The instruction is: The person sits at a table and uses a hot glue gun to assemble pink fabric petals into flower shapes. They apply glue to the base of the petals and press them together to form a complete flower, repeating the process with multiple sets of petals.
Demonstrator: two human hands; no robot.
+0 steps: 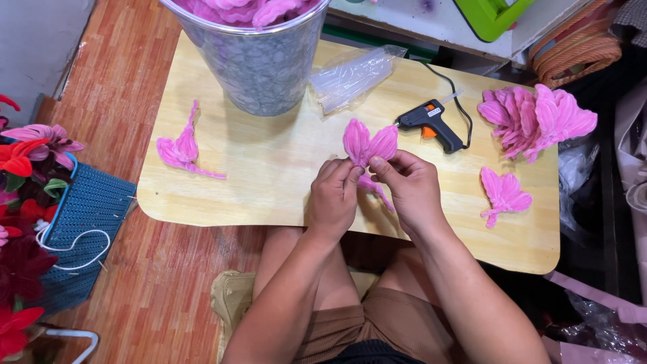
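Note:
Both of my hands meet over the middle of a small light wooden table. My left hand and my right hand pinch the base of a pink fuzzy petal cluster, whose two petals fan upward above my fingers. A thin pink stem end hangs down between the hands. A black and orange glue gun lies just beyond my right hand, apart from it.
A grey metal bucket of pink petals stands at the back. A clear bag of glue sticks lies beside it. Pink petal pieces lie at left, right and in a pile. A blue basket with red flowers sits on the floor.

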